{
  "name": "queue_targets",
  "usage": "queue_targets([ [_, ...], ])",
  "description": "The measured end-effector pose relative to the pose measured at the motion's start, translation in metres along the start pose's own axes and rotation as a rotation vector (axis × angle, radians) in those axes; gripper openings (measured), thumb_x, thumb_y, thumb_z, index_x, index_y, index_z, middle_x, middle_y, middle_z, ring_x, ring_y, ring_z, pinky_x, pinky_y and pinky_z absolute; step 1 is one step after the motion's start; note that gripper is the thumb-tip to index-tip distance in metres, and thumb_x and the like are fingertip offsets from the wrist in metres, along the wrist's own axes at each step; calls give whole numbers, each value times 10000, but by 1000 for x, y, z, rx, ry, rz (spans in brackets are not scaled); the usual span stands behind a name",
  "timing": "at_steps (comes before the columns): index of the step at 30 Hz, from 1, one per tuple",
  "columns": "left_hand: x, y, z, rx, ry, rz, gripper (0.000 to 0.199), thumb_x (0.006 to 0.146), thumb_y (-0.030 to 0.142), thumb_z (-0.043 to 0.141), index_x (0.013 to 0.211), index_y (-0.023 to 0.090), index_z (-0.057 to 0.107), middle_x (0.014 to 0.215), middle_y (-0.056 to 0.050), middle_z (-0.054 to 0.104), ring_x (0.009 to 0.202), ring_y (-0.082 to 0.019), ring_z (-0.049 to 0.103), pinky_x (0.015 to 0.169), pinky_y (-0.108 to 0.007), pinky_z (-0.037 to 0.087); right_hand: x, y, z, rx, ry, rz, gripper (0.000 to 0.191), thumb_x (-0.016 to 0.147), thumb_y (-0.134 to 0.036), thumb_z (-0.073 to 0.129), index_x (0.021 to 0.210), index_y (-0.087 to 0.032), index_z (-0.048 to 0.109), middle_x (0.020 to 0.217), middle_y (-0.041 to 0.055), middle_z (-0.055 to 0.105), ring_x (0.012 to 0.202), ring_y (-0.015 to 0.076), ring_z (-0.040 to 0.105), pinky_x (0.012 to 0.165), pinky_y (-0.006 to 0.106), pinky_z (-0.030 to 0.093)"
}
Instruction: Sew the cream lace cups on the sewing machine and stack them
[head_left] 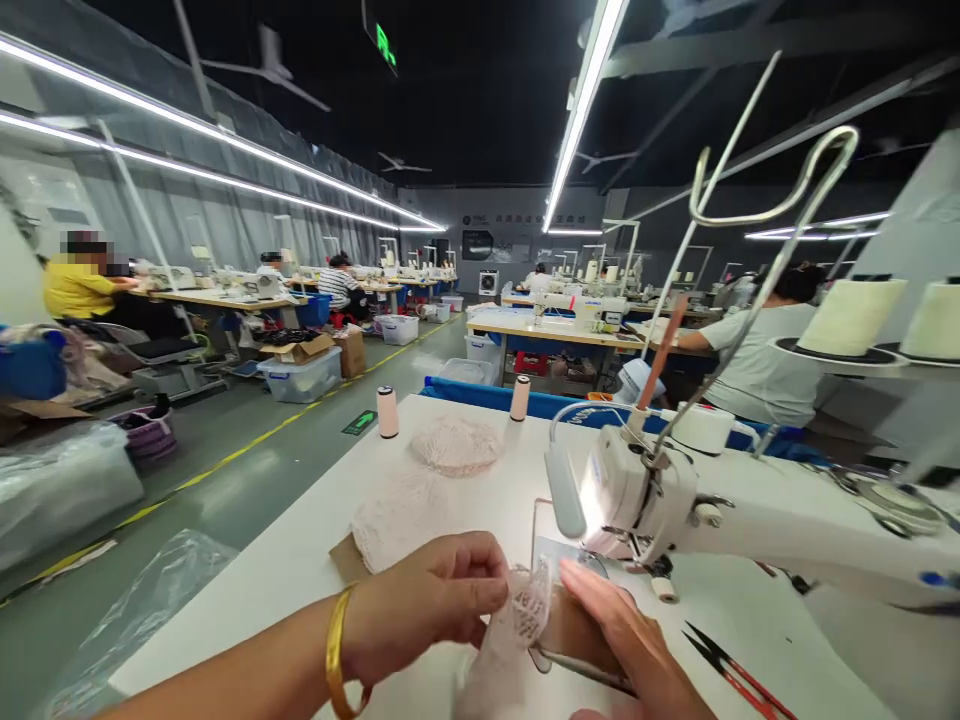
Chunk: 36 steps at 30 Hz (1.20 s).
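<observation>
Pale pink lace fabric (529, 605) lies at the front of a white sewing machine (637, 490), its upper end close to the lit needle area. My left hand (439, 595), with a gold bangle at the wrist, pinches the left edge of this lace between thumb and fingers. On the right, my right hand (619, 625) lies with fingers extended beside the lace, over a brown piece (574, 625) near the machine plate. Two piles of similar lace, a nearer one (405, 515) and a farther one (457, 445), rest on the white table (300, 570).
Red-handled scissors (739, 670) lie at the right front. Thread spools (387, 412) (519, 398) stand at the table's far edge. Large cones (851, 315) sit at right. A person in a light shirt (772, 350) sits beyond the machine.
</observation>
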<state>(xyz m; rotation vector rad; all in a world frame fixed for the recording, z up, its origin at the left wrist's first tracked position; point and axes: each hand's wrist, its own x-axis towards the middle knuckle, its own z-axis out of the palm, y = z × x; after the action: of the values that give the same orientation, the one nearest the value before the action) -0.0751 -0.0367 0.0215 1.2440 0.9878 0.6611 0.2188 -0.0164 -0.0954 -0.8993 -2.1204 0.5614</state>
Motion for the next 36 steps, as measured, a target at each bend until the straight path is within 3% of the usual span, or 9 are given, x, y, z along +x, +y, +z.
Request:
queue_targets([
  [3,9,-2,18,-375,-59,-80,512,718,569,900,844,205,563,868,-3,594,797,-153,568,772,-273,480,8,-27,-6,493,-230,275,597,961,-788,642,1231,-257,668,1051,85,727,976,266,720,851,354,575],
  [7,43,-7,16,-166,-92,-147,621,670,650,913,1019,217,636,890,1,646,858,-202,602,744,-285,454,19,-41,-18,793,-305,508,633,848,-776,790,1118,-254,555,804,-54,550,712,141,522,672,254,415],
  [9,62,-10,16,115,-116,-134,662,618,560,945,1104,220,652,894,15,660,875,-211,598,720,-274,422,21,-42,-23,681,-269,516,580,856,-713,812,1127,-255,580,810,-56,527,726,145,487,673,256,392],
  [13,88,-10,22,457,-140,-18,351,663,418,834,807,203,598,750,43,584,758,-181,534,648,-269,367,21,-40,-31,412,-151,528,393,913,-502,778,1200,-270,641,905,-13,624,865,207,576,782,307,456],
  [17,96,-12,27,384,-140,-6,402,651,433,821,816,224,519,755,57,560,710,-163,516,620,-263,376,20,-38,-35,317,-95,567,346,909,-354,714,1238,-275,641,1020,18,693,971,247,642,871,354,484],
  [24,97,-23,31,447,67,20,440,648,469,825,957,213,646,845,31,578,799,-204,551,711,-295,426,17,-43,-36,118,-103,497,301,932,-311,627,1231,-296,654,1221,44,703,1148,276,621,1008,393,475],
  [28,95,-20,31,495,13,52,409,675,556,799,804,199,649,853,18,543,833,-209,524,734,-295,411,15,-42,-35,120,-98,452,266,953,-305,599,1211,-285,662,1217,49,714,1139,273,630,1004,392,479],
  [33,92,-17,33,399,-7,110,362,720,510,748,789,221,540,816,19,575,827,-211,523,725,-294,401,16,-38,-35,206,-97,524,452,923,-479,728,1327,-292,653,1221,61,681,1162,307,620,1005,408,472],
  [36,91,-18,38,412,16,160,290,779,475,703,786,215,572,814,10,595,829,-213,535,739,-299,408,18,-36,-30,238,-50,537,399,966,-565,668,1237,-272,678,1142,56,696,1085,294,635,943,389,480],
])
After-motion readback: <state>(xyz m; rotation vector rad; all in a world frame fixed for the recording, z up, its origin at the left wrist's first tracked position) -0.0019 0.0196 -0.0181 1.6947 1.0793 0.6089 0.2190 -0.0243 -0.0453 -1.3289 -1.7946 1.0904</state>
